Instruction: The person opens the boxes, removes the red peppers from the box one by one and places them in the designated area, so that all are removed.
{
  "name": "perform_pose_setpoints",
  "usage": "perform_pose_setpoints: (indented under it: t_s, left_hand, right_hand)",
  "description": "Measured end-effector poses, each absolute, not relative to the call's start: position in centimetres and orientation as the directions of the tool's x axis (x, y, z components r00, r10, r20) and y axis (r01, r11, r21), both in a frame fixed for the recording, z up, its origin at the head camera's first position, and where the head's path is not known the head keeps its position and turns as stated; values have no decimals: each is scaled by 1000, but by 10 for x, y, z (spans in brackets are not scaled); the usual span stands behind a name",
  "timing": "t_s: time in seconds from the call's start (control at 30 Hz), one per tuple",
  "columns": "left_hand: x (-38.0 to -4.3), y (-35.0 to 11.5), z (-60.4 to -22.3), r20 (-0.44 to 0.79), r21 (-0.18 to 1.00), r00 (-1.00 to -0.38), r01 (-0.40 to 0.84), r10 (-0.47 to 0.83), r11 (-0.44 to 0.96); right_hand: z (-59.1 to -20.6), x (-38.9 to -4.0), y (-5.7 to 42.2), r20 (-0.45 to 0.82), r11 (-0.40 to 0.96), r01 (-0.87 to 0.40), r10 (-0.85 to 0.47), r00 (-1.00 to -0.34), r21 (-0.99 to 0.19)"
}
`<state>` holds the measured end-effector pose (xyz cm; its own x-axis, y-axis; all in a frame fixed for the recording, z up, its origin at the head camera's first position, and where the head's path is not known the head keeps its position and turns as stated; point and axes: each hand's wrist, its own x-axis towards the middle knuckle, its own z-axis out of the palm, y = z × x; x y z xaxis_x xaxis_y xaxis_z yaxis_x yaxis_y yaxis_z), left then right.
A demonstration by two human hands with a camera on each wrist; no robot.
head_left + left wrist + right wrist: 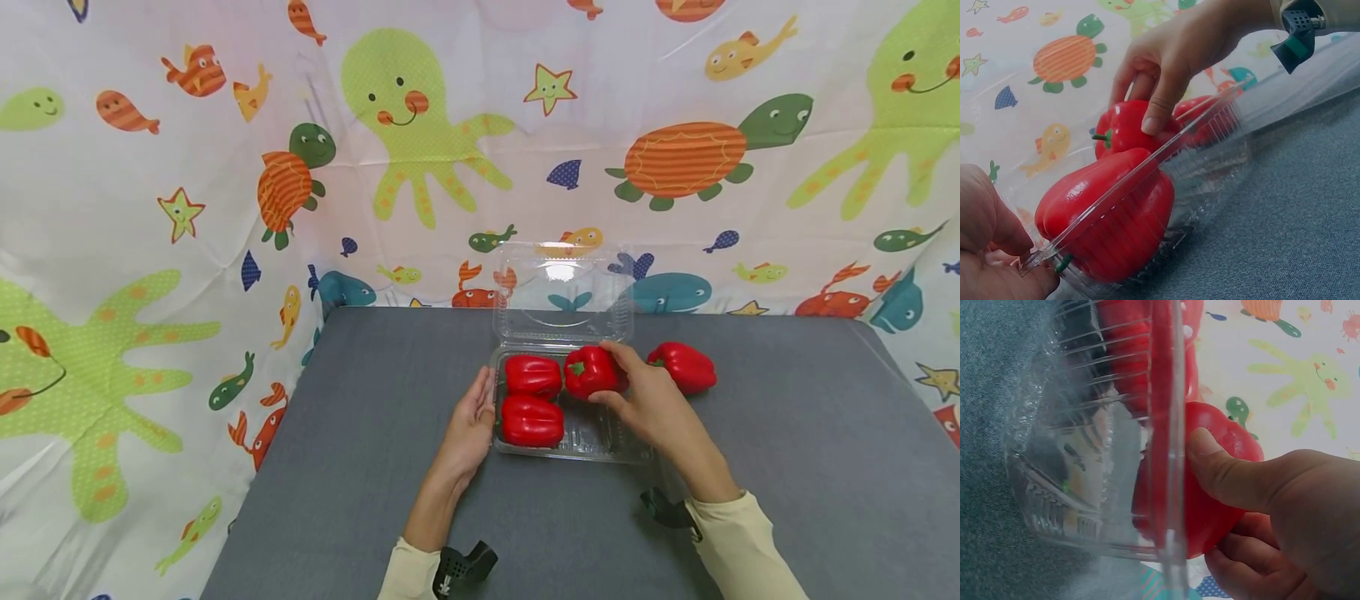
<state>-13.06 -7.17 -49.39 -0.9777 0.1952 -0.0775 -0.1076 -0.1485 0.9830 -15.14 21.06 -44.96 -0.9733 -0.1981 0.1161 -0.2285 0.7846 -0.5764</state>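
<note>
A clear plastic clamshell container (pixel 592 454) lies with its lid (pixel 562 292) raised at the back. Two red bell peppers sit in its left side, a rear one (pixel 532 377) and a front one (pixel 532 422). My left hand (pixel 468 425) pinches the container's left rim between thumb and fingers, as the left wrist view shows. With thumb and fingers my right hand (pixel 652 400) grips a third red bell pepper (pixel 1222 481) at the back of the container, beside the rear one. Whether that pepper touches the container floor, I cannot tell.
Another red bell pepper (pixel 686 367) lies on the grey table (pixel 360 433), right of the container and behind my right hand. A white curtain (pixel 465 167) printed with sea animals hangs along the table's back and left edges.
</note>
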Motion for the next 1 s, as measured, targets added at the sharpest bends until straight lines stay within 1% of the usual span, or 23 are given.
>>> perform_pose_setpoints:
  t_s: [0.67, 0.83, 1.0]
  left_hand:
    - [-130, -71, -495, -86, 983, -977, -114, 193, -143]
    - [-129, -71, -495, -54, 985, -978, -86, 201, -150]
    - [-128, -72, -496, -30, 986, -979, -62, 202, -153]
  right_hand:
    - [-430, -147, 225, 207, 779, -238, -142, -968, -581]
    - [-426, -147, 231, 238, 779, -237, -117, -964, -580]
    - [-422, -147, 237, 234, 777, -229, -108, -966, -587]
